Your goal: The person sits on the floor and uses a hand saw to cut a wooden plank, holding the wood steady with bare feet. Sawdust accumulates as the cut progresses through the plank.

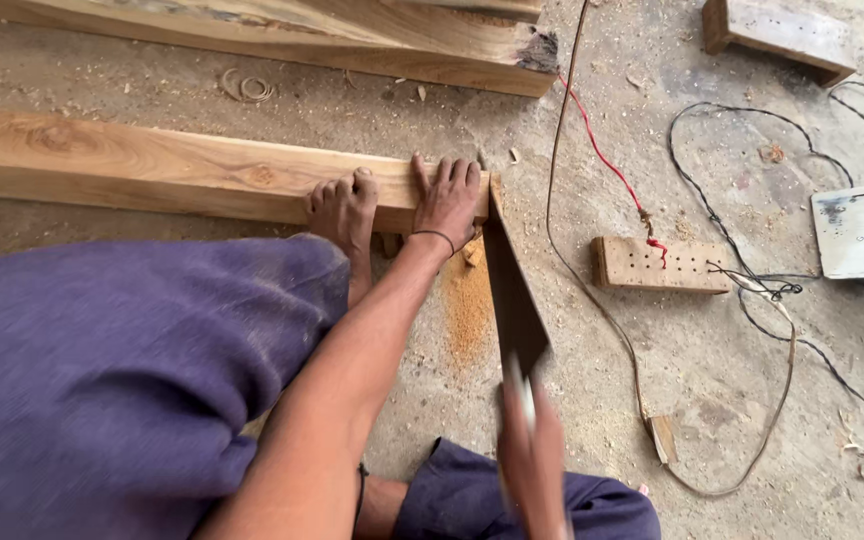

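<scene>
Our saw blade (512, 290) bites the near end of the wooden beam (152, 165) lying on the floor, just beside our left hand (447, 205); the sawdust pile (469, 305) below suggests the cut is well begun, not through. That hand presses flat, fingers spread, while our right hand (532, 450), blurred, closes round the saw handle

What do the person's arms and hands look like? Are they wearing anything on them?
Both arms are bare, with no sleeves or gloves. The left hand has a thin dark band around its wrist. The right hand looks blurry, and its fingers are bare too.
</scene>
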